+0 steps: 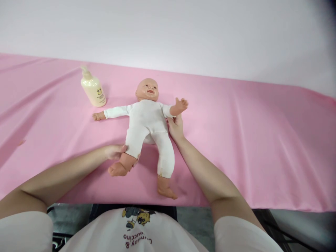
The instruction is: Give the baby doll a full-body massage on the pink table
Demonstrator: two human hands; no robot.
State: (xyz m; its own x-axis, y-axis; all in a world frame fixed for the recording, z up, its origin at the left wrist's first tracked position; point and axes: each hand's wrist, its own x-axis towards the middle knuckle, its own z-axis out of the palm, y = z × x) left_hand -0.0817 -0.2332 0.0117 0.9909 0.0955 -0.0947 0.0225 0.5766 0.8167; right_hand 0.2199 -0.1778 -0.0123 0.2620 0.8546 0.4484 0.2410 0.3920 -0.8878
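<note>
Left hand [114,152] grasps the ankle of the white-suited plastic baby doll [147,122]; right hand [175,127] grips under its arm, steadying it supine on the pink cloth [249,140].

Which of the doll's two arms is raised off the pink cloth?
The arm beside the person's right hand, ending in the doll's hand, is raised. The other arm, nearer the cream bottle, lies flat on the pink cloth.
</note>
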